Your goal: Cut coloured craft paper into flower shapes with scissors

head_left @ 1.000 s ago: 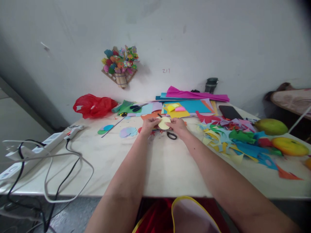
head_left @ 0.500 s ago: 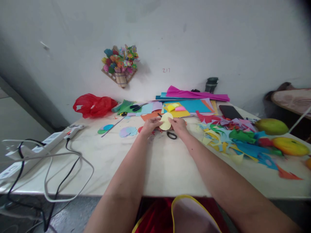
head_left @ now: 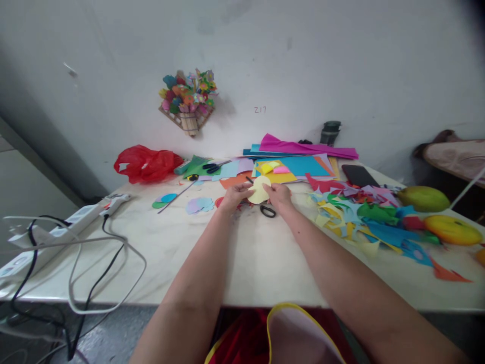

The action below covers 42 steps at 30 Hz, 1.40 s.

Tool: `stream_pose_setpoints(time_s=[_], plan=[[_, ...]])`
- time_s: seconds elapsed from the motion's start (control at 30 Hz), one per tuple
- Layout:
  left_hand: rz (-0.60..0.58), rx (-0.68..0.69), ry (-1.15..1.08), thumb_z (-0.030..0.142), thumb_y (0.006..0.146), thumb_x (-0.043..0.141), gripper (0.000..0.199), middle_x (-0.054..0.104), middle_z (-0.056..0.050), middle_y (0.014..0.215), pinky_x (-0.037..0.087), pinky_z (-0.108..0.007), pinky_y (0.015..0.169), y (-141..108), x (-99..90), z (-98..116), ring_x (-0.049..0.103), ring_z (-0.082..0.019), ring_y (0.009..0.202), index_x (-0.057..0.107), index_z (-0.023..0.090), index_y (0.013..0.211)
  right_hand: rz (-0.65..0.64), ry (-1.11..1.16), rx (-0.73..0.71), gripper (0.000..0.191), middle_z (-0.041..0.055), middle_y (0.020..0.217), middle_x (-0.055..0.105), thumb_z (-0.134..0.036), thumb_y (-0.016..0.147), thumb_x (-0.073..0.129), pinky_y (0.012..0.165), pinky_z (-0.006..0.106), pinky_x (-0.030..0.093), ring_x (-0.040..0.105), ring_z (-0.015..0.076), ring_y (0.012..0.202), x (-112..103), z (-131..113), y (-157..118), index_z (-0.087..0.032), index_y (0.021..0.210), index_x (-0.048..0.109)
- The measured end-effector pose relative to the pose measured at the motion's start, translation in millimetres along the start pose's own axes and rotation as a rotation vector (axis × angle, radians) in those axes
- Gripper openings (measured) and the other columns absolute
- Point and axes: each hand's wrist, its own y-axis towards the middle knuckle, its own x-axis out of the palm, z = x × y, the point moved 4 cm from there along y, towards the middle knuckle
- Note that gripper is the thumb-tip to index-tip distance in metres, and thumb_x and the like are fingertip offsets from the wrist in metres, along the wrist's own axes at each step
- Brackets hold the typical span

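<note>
A pale yellow paper circle (head_left: pixel 259 190) is held up just above the table, between both hands. My left hand (head_left: pixel 238 196) pinches its left edge, and my right hand (head_left: pixel 279 196) grips the right edge with the thumb on top. Under the hands lies a pair of scissors with a black handle loop (head_left: pixel 268 212) showing; the rest is mostly hidden. Left of my left hand are a pile of lilac and light blue paper discs (head_left: pixel 199 206) and a blue paper disc (head_left: pixel 168 198) overlapping a green one. Red paper pieces show partly beneath my left hand.
Colourful paper scraps (head_left: pixel 375 212) spread over the right side, near a phone (head_left: pixel 359 176) and mangoes (head_left: pixel 423 197). Paper sheets (head_left: pixel 303 166) and second scissors (head_left: pixel 214 167) lie at the back. A red plastic bag (head_left: pixel 147 164) and a power strip (head_left: pixel 56 242) with loose cables occupy the left.
Almost nothing differs. Both hands keep hold of the pale yellow circle in about the same place, its tilt shifted very slightly.
</note>
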Motion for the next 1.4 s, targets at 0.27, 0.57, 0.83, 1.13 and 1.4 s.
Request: stream_pose_setpoints(time_s=[0.27, 0.57, 0.83, 1.13, 1.4], plan=[[0.090, 0.008, 0.033, 0.025, 0.049, 0.085, 0.040, 0.071, -0.005, 0.069, 0.055, -0.033, 0.071, 3, -5.2, 1, 0.067, -0.018, 0.066, 0.072, 0.012, 0.084, 0.059, -0.085, -0.015, 0.036, 0.0031, 0.055, 0.062, -0.043, 0.088, 0.046, 0.056, 0.026, 0.045, 0.061, 0.0182, 0.061, -5, 2, 2, -0.020, 0.061, 0.054], [0.461, 0.042, 0.811, 0.026, 0.068, 0.073, 0.031, 0.072, -0.009, 0.100, 0.048, -0.039, 0.091, -2, -26.2, 17, 0.065, -0.026, 0.099, 0.073, 0.018, 0.099, 0.025, 0.243, 0.109, 0.027, -0.0024, 0.045, 0.055, -0.031, 0.080, 0.060, 0.040, 0.023, 0.034, 0.043, 0.0107, 0.038, -3, 6, 3, -0.020, 0.058, 0.049], [0.292, 0.221, 0.635, 0.050, 0.074, 0.067, 0.034, 0.073, -0.007, 0.088, 0.048, -0.030, 0.077, -2, -2.3, 24, 0.064, -0.023, 0.090, 0.075, 0.018, 0.085, -0.154, 0.401, 0.017, 0.017, -0.0030, 0.045, 0.055, -0.027, 0.075, 0.062, 0.040, 0.021, 0.032, 0.040, 0.0074, 0.037, 7, 4, 2, -0.017, 0.062, 0.058], [0.070, 0.060, 0.126, 0.046, 0.055, 0.082, 0.042, 0.065, -0.001, 0.064, 0.051, -0.026, 0.063, -1, 7.6, 13, 0.062, -0.013, 0.061, 0.061, 0.013, 0.068, -0.187, 0.444, 0.005, 0.025, -0.0001, 0.050, 0.059, -0.038, 0.069, 0.068, 0.042, 0.022, 0.034, 0.043, 0.0082, 0.039, -3, 0, 3, -0.018, 0.059, 0.057], [0.005, 0.004, 0.004, 0.036, 0.061, 0.083, 0.038, 0.071, -0.007, 0.075, 0.057, -0.032, 0.067, 0, 6.8, 3, 0.070, -0.020, 0.070, 0.057, 0.012, 0.075, 0.182, -0.194, 0.122, 0.018, 0.0065, 0.086, 0.072, -0.028, 0.080, 0.057, 0.069, 0.027, 0.048, 0.065, 0.0181, 0.079, -53, 24, 26, -0.017, 0.087, 0.070]])
